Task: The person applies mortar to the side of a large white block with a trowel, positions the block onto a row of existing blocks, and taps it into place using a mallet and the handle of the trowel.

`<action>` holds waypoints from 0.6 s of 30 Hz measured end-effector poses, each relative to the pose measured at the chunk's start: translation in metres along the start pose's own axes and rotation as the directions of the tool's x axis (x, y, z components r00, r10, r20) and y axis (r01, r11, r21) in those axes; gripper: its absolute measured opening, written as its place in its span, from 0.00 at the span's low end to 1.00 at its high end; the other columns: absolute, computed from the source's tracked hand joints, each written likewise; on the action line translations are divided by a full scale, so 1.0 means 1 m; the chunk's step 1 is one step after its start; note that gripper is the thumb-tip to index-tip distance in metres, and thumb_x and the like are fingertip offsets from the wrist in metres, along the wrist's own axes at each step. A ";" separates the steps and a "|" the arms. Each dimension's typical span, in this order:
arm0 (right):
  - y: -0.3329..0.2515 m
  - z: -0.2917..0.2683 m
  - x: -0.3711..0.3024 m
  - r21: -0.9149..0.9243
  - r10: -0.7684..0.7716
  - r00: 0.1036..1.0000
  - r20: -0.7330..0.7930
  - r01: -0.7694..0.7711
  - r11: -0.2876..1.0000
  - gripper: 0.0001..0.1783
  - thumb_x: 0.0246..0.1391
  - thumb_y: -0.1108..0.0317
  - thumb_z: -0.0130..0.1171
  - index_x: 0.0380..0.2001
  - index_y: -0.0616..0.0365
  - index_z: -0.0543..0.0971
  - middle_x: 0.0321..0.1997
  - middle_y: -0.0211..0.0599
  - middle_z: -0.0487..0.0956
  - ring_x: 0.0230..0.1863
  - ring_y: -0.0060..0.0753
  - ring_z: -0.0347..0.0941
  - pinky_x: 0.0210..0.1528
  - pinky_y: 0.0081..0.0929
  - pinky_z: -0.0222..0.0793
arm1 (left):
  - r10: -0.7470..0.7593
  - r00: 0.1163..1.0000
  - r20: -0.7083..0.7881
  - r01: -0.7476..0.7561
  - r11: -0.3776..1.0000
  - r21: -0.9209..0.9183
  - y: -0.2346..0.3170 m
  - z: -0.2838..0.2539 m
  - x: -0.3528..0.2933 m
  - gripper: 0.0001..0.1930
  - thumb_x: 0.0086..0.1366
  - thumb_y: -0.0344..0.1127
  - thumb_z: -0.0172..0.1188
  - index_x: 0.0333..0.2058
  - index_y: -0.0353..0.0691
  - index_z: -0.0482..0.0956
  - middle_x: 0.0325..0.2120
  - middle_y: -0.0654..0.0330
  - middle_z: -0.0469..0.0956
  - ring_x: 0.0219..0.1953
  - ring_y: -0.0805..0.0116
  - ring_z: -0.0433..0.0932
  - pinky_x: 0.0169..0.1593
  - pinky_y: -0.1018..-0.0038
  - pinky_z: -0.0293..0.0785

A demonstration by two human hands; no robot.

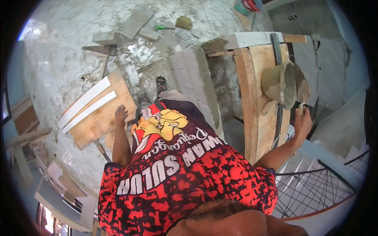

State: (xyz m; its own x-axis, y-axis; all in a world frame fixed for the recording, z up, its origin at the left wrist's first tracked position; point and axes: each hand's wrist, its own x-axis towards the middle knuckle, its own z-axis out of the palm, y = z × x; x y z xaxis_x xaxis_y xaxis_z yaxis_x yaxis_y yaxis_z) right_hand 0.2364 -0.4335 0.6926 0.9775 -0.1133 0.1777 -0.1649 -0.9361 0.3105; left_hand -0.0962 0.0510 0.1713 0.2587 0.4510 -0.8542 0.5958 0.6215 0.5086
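Note:
At the right, my right hand (303,120) is closed round the handle of a trowel (302,87). Its blade, smeared with grey mortar, stands beside the rim of a mortar-coated bucket (272,82). The bucket lies tipped toward the right on a plywood board (258,98), next to a long dark metal bar (278,122). My left hand (121,113) hangs at my left side with its fingers loosely apart and holds nothing. Below it and to the left lies a plywood sheet (94,122) bearing two white strips (89,112).
A low wall of grey blocks (193,80) runs ahead of me, right of my sandalled foot (161,84). Loose blocks (107,38) and a green-handled tool (165,27) lie on the dusty floor. A black railing (319,188) borders stairs at lower right. Another bucket (246,7) stands far off.

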 end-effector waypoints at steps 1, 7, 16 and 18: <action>0.002 0.000 0.009 -0.031 0.029 0.995 0.093 -0.026 0.999 0.23 0.49 0.56 0.55 0.46 0.56 0.73 0.44 0.54 0.75 0.47 0.57 0.70 0.47 0.41 0.65 | 0.033 0.998 0.045 -0.031 0.999 -0.041 0.000 -0.006 0.006 0.14 0.61 0.44 0.54 0.42 0.44 0.71 0.31 0.65 0.71 0.28 0.75 0.71 0.25 0.78 0.68; 0.006 0.074 0.071 -0.062 -0.073 0.974 0.217 0.088 0.994 0.22 0.49 0.60 0.55 0.45 0.63 0.74 0.45 0.53 0.75 0.49 0.54 0.70 0.49 0.39 0.65 | 0.145 0.989 0.032 -0.139 0.979 -0.147 0.013 -0.028 0.014 0.18 0.61 0.45 0.54 0.46 0.42 0.72 0.30 0.68 0.71 0.27 0.75 0.71 0.25 0.81 0.65; -0.351 0.153 0.028 0.654 -0.743 0.661 0.104 0.517 0.552 0.33 0.49 0.58 0.61 0.55 0.64 0.66 0.51 0.48 0.73 0.54 0.43 0.67 0.56 0.33 0.60 | -0.049 0.977 -0.206 0.021 0.991 -0.135 -0.080 -0.088 0.001 0.10 0.58 0.43 0.54 0.33 0.44 0.71 0.26 0.66 0.70 0.24 0.72 0.71 0.22 0.76 0.65; -0.442 0.181 0.001 0.738 -0.903 0.429 0.021 0.603 0.304 0.35 0.47 0.59 0.62 0.55 0.65 0.64 0.53 0.51 0.71 0.55 0.49 0.66 0.58 0.34 0.58 | -0.174 0.965 -0.198 0.137 0.973 -0.186 -0.111 -0.084 -0.013 0.15 0.60 0.48 0.53 0.37 0.44 0.72 0.33 0.63 0.73 0.31 0.70 0.74 0.32 0.74 0.71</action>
State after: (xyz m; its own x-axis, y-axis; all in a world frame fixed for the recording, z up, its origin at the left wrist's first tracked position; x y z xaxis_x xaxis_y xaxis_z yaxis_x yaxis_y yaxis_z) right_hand 0.3343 -0.0804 0.3863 0.5710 0.7898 -0.2241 0.6359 -0.5981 -0.4878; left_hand -0.2291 0.0302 0.1350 -0.0042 0.4539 -0.8910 0.4735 0.7858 0.3980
